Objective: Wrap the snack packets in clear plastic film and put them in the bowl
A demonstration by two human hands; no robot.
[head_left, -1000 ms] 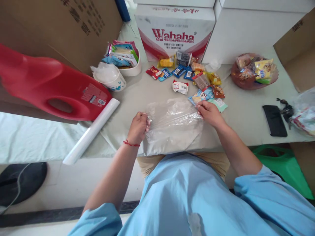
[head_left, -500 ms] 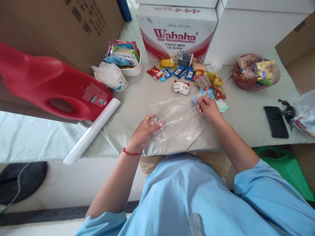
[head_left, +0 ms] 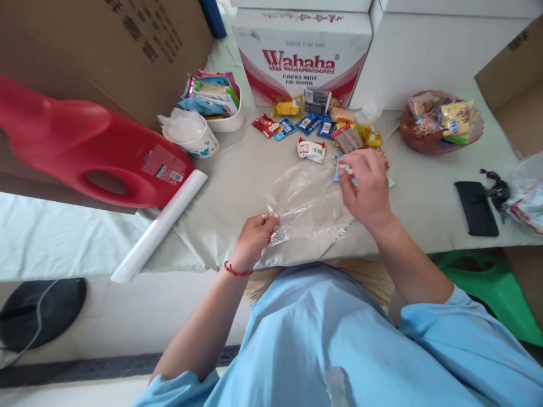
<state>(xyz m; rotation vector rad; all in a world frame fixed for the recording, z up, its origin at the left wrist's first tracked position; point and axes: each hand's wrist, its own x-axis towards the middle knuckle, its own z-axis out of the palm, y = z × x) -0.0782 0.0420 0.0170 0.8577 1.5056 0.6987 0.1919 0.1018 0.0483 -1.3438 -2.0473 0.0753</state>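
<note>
Head view: your left hand (head_left: 253, 236) is pinching clear plastic (head_left: 307, 195), already spread; your right hand (head_left: 367, 189) is hovering by snacks (head_left: 348, 139) lying loose, grip unclear

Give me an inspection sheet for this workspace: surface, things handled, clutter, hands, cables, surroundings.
Surface: pale tablecloth, creased beside the white roll.
Things handled: clear plastic, crinkled, over the tablecloth.
Clutter: loose snack packets, snack-filled bowl, phone, red container.
Hands: left hand pinches the clear plastic's near-left edge; right hand near the snack packets, grip unclear.
Cables: one pale cable across a black base, lower left.
Surroundings: Wahaha carton behind, brown cardboard left, green object below right.
</note>
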